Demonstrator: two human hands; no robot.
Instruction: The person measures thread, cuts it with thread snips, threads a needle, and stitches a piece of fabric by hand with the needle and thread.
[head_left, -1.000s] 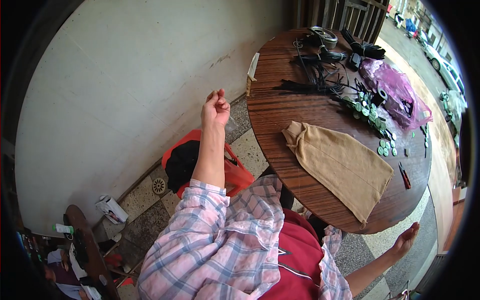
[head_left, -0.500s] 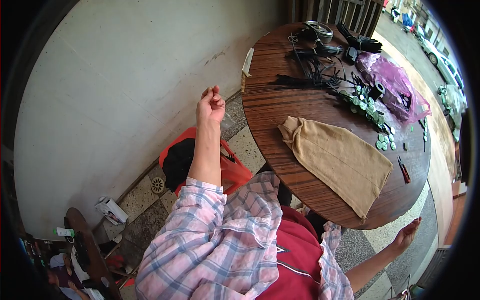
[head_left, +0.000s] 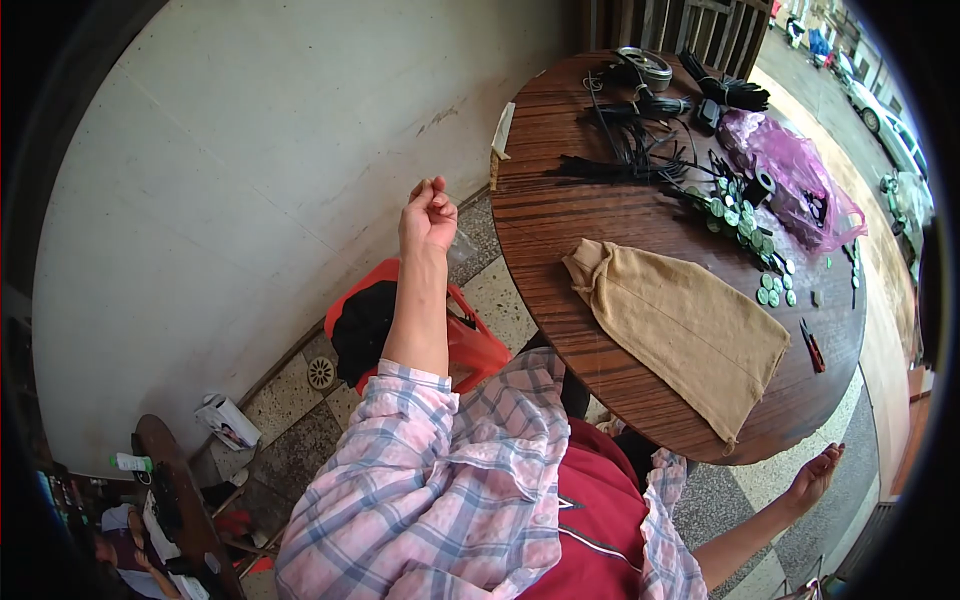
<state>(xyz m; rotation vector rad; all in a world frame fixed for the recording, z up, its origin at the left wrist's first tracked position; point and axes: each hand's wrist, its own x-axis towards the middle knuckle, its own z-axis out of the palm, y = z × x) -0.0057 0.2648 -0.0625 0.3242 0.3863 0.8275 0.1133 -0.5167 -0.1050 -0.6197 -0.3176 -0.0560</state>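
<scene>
My left hand (head_left: 428, 218) is raised in front of the wall, left of the round wooden table (head_left: 545, 215). Its fingers are curled in against the thumb, and nothing shows between them. Off the table's lower right edge, my right hand (head_left: 815, 482) is held palm up, its fingers loosely bent and holding nothing visible. Neither hand touches the table. A tan cloth sleeve (head_left: 685, 335) lies flat near the table's front edge. Beyond it are green discs (head_left: 742, 220) on black strips, and a red-handled tool (head_left: 812, 348) rests to its right.
Black strip bundles (head_left: 630, 160), a round metal tin (head_left: 645, 68) and a pink plastic bag (head_left: 790, 175) are on the table. A red stool (head_left: 475, 350) with black cloth stands below my left forearm. Another person (head_left: 125, 540) is at a side table, lower left.
The whole view has shifted slightly back and forth. Both hands keep nearly the same pose, and the things on the table have not moved.
</scene>
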